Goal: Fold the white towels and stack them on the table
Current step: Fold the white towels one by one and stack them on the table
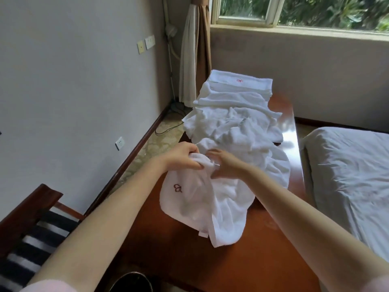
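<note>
A white towel (197, 203) with a red embroidered mark hangs crumpled over the near part of the brown wooden table (263, 249). My left hand (183, 157) grips its bunched upper edge. My right hand (226, 165) pinches the same edge just to the right, the two hands almost touching. Behind them lies a heap of unfolded white towels (233, 127). At the far end of the table sits a folded towel (240, 82) with a red mark on top.
A bed with a white sheet (353, 178) runs along the table's right side. A striped wooden chair (35, 234) stands at the lower left. A dark round bin (134, 283) sits below the table's near edge. Wall, curtain and window lie beyond.
</note>
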Tool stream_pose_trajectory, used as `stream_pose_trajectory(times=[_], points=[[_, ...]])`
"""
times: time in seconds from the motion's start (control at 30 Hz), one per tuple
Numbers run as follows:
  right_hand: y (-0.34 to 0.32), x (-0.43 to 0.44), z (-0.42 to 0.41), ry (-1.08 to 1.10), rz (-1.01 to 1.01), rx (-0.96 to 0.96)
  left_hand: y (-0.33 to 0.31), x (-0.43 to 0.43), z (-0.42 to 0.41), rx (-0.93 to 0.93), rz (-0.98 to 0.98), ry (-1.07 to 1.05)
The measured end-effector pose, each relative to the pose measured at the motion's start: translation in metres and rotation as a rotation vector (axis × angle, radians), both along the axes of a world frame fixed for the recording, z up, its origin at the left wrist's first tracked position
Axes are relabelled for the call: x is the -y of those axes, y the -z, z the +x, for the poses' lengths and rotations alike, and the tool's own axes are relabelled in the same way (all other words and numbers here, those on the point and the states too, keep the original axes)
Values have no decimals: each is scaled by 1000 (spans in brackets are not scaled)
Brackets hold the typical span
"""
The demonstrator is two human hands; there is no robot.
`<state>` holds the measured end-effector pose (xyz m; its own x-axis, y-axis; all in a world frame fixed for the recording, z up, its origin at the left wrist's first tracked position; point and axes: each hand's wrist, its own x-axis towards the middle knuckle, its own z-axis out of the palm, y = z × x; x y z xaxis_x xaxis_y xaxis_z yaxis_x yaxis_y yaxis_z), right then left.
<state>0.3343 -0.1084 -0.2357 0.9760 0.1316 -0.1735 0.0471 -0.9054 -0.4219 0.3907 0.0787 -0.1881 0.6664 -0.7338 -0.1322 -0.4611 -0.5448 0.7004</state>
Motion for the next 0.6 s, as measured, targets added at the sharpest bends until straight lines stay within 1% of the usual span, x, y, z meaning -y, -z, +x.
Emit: stream_pose_trajectory(times=[0.07,0.1,0.13,0.2,0.23,0.27,0.33,0.4,0.47,0.5,0.53,0.57,0.6], points=[[3,0,-1,12,-216,-121,-13,-8,2,45,20,7],[5,3,-4,53,-256,-161,-15,-13,6,75,73,2],[6,7,-8,93,-227,-182,-16,-20,9,115,158,1],[3,18,-16,171,-87,-181,-10,-32,17,166,368,-6],[-2,23,-19,192,-37,-164,-4,-36,22,197,444,-27],[-9,28,-22,202,-8,-132,-1,-37,26,248,478,-64],[-28,38,-25,243,8,-4,-3,-35,34,385,414,-161],[-52,46,-26,324,-36,213,-16,-27,41,593,250,-233],[-77,53,-29,403,-45,435,-33,-18,46,768,38,-259],[-88,56,-31,426,-7,519,-40,-14,47,793,-72,-252],[-96,58,-33,438,31,568,-44,-9,46,781,-151,-231],[-100,61,-35,437,46,576,-45,-6,45,754,-190,-203],[-100,63,-38,424,33,542,-41,-3,44,719,-194,-174]])
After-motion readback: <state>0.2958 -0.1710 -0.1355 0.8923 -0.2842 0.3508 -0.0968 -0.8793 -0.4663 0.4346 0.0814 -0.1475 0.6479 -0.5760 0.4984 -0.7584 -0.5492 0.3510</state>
